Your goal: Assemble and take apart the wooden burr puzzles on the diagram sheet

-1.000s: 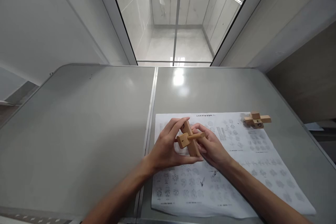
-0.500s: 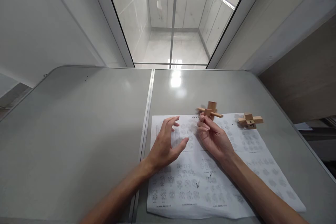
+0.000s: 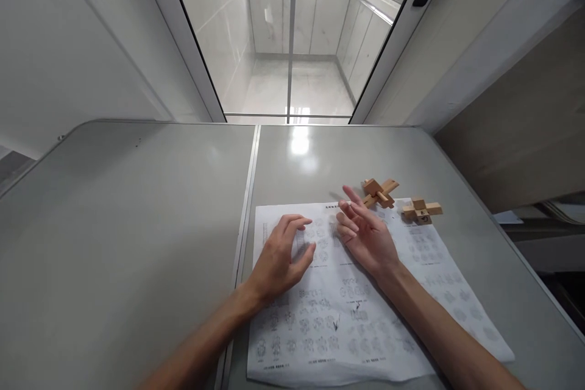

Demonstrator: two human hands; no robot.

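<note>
My right hand [image 3: 369, 237] is palm up over the printed sheet [image 3: 361, 347], its fingers apart and holding nothing. Just beyond its fingertips lies an interlocking wooden puzzle [image 3: 373, 187] of crossed bars, at the sheet's far edge and partly hidden by the fingers. My left hand [image 3: 281, 256] hovers over the sheet's left part, thumb and fingers curved apart around nothing. A second wooden cross-shaped puzzle [image 3: 421, 212] rests farther right at the sheet's far corner, with dark characters on one block. Rows of small diagrams cover the sheet.
Underneath is a grey table [image 3: 159, 225] with a metal seam [image 3: 247, 195] left of the sheet. A glass door [image 3: 269, 73] stands behind the far edge, with white cabinets beyond it. A brown panel [image 3: 516, 116] is at the right.
My right hand has let go of the wooden puzzle, which now lies by the other one. My left hand's fingers have curved in slightly. The camera view has shifted a little.
</note>
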